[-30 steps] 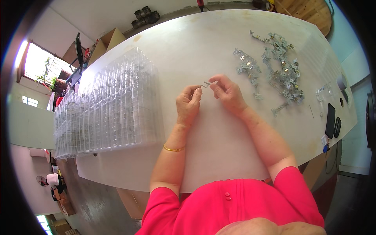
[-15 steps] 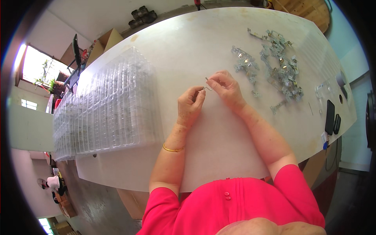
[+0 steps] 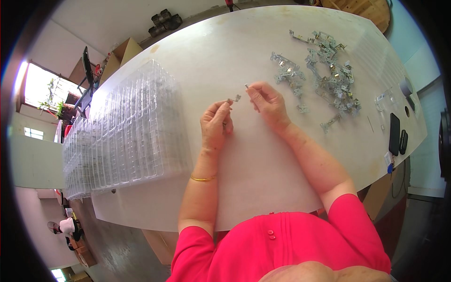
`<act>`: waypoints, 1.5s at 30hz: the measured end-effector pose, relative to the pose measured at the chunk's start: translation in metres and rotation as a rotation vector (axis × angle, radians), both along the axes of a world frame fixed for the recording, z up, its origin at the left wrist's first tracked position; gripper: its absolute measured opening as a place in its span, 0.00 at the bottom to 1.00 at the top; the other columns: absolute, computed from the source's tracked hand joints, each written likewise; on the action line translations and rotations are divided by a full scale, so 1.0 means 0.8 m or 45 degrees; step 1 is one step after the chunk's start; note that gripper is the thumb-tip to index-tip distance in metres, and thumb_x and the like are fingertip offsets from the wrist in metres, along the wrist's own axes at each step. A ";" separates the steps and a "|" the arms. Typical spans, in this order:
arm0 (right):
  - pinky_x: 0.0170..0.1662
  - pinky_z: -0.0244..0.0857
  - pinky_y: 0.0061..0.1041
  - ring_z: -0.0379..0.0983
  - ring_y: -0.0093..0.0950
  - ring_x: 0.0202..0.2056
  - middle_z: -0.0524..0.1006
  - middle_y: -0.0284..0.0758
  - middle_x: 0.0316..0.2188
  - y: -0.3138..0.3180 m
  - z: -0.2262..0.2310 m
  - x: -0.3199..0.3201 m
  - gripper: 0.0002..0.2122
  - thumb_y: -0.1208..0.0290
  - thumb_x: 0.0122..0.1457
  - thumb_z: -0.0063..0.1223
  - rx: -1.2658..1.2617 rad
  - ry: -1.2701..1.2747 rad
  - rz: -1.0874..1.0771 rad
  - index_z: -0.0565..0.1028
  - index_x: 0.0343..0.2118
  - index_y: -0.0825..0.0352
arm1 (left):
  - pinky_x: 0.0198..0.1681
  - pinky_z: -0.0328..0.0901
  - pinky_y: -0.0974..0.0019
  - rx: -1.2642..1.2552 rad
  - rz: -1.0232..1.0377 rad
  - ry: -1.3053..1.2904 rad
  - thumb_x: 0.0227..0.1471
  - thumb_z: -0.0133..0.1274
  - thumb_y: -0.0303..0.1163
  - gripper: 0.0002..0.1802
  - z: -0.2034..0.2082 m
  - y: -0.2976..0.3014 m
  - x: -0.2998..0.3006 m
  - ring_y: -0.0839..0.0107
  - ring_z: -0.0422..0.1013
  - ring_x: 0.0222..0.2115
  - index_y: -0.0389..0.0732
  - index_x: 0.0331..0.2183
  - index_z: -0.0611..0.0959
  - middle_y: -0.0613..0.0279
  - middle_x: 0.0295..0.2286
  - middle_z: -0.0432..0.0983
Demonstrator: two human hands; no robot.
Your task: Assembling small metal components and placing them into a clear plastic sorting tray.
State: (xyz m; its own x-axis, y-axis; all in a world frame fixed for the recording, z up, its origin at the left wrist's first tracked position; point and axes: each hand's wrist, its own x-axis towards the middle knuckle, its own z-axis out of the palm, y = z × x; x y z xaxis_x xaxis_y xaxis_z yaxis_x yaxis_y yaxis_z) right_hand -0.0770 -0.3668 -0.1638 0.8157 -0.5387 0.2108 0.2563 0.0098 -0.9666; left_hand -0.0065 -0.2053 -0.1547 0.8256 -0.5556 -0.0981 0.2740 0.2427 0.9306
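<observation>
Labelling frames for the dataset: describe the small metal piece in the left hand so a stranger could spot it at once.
Start at the big white table, with clear plastic trays stacked on its left and a scatter of metal brackets at upper right. Between them, near mid-table, the left hand pinches a tiny grey metal piece at its fingertips. Unlike the brackets, it is held up off the table.

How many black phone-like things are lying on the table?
2: a black phone near the table's right edge, and a smaller black device right beside it. Others may be hidden.
</observation>
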 end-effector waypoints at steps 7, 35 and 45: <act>0.26 0.56 0.15 0.61 0.12 0.23 0.68 0.21 0.20 0.002 0.001 -0.005 0.06 0.65 0.63 0.57 -0.208 0.189 0.122 0.78 0.36 0.63 | 0.14 0.58 0.73 -0.137 -0.011 0.072 0.60 0.54 0.33 0.11 0.000 0.003 0.007 0.81 0.60 0.12 0.35 0.38 0.82 0.70 0.20 0.68; 0.41 0.70 0.22 0.73 0.21 0.34 0.77 0.32 0.33 -0.017 0.008 -0.004 0.10 0.73 0.63 0.45 0.233 0.259 0.521 0.76 0.42 0.71 | 0.16 0.54 0.79 0.267 -0.077 -0.312 0.61 0.53 0.31 0.09 -0.001 -0.003 -0.004 0.86 0.59 0.14 0.34 0.38 0.81 0.71 0.21 0.72; 0.48 0.66 0.22 0.71 0.19 0.39 0.78 0.29 0.36 -0.017 0.009 -0.003 0.08 0.66 0.64 0.53 0.305 0.232 0.465 0.77 0.37 0.65 | 0.15 0.55 0.78 0.214 -0.296 -0.362 0.59 0.54 0.30 0.06 0.001 -0.001 -0.007 0.84 0.61 0.14 0.37 0.36 0.78 0.68 0.23 0.73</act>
State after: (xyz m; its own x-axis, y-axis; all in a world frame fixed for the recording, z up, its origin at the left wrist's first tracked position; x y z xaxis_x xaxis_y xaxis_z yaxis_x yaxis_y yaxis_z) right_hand -0.0796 -0.3802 -0.1565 0.9729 -0.2259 -0.0485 0.0211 0.2957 -0.9550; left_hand -0.0122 -0.2060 -0.1538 0.6869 -0.7267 0.0105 0.0298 0.0425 0.9987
